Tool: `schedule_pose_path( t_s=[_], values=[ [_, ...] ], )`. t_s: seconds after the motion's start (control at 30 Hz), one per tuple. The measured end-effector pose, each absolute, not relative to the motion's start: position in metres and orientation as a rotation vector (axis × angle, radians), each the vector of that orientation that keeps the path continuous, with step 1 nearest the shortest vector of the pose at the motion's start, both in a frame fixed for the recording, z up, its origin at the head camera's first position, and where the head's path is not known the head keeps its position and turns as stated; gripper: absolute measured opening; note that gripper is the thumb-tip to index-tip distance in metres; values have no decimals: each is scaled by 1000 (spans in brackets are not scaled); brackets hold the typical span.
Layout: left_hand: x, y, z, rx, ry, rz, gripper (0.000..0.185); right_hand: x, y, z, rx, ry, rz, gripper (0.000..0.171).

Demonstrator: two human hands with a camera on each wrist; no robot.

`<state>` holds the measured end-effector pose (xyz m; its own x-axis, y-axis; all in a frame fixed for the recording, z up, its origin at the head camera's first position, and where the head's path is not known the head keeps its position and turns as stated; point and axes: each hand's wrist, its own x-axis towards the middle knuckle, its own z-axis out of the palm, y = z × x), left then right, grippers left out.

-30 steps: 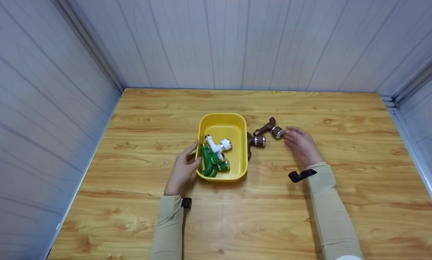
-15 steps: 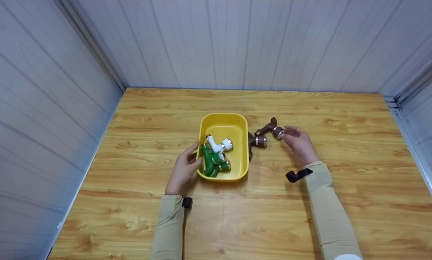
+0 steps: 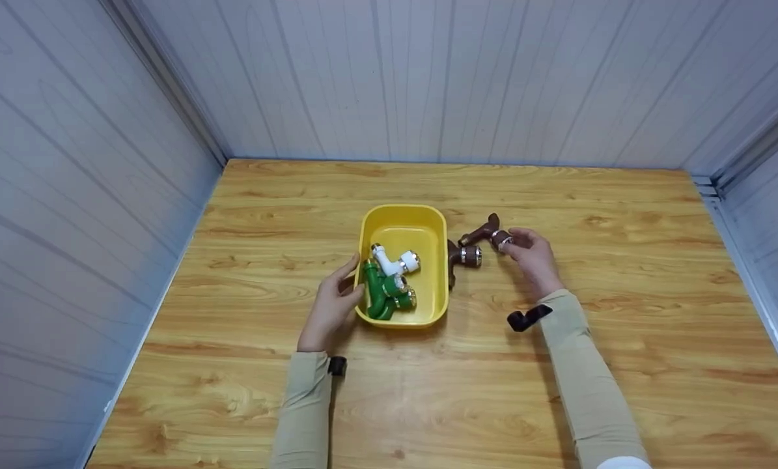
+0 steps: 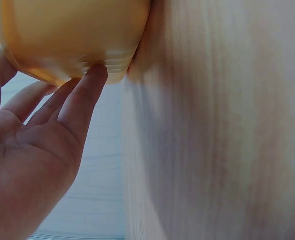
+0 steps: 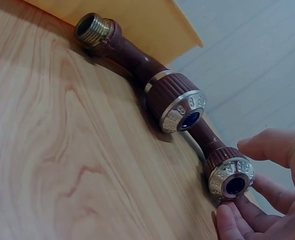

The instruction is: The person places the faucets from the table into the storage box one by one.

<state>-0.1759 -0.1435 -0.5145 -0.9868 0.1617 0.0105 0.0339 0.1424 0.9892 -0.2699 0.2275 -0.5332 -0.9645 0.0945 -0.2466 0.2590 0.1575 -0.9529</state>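
Observation:
A yellow tub [image 3: 435, 260] stands mid-table with green fittings [image 3: 381, 294] and a white fitting [image 3: 395, 260] inside. My left hand [image 3: 344, 286] rests against the tub's left wall with fingers fairly straight; in the left wrist view its fingertips [image 4: 95, 75] touch the tub [image 4: 67, 35]. Two brown fittings lie just right of the tub: one [image 3: 465, 255] beside its wall, the other [image 3: 489, 232] further back. My right hand [image 3: 512, 245] pinches the metal-ringed end [image 5: 230, 180] of that far fitting, thumb [image 5: 226, 220] below and a finger above. The nearer brown fitting [image 5: 172, 102] lies untouched.
The wooden table [image 3: 623, 273] is boxed in by pale panelled walls on the left, back and right. Bare wood stretches all round the tub. Beige sleeves cover both forearms, and a black strap [image 3: 525, 318] sits at the right wrist.
My right hand has slid a little left and its thumb and fingers have come in round the far brown fitting's ringed end. The left hand and tub have stayed put.

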Motion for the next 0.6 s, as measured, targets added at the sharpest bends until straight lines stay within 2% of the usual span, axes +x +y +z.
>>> schedule_pose_path(
  t_s=[0.27,0.6],
  values=[
    [-184,-145,-540,149,2324,2003,58,-271,225,-535,358,2387,-1860,46],
    [-183,-144,-536,133,2342,1978,57,-270,226,-540,365,2434,-1909,43]
  ],
)
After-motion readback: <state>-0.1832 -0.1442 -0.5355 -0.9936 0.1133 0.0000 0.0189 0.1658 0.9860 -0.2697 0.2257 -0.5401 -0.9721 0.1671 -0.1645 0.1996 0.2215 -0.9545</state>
